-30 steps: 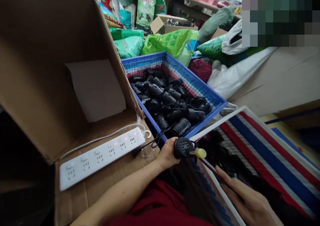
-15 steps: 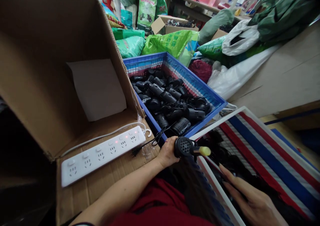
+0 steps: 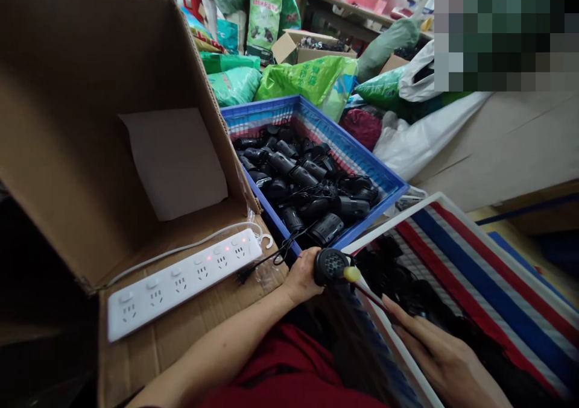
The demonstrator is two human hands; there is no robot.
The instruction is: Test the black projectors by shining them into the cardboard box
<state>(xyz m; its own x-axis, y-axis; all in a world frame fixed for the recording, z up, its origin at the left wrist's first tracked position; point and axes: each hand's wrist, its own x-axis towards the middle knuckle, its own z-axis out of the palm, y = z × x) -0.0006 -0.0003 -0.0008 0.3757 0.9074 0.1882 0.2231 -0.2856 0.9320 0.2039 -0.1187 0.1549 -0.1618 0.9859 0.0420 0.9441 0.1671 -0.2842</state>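
Holding a black cylindrical device with a round, holed end at lower centre of the frame, the left hand has its fingers closed around the casing. At lower right, the right hand keeps its fingers narrow, pinching a thin dark-red rod whose rounded yellow tip overlaps the device's edge; whether they touch, I cannot tell. The tip could slip off the casing if the device turned in the left hand's grip or the rod were angled badly. A black cable with a plug lies beside the white power strip; it could snag on the blue plastic basket if pulled, since loose loops lie against that corner.
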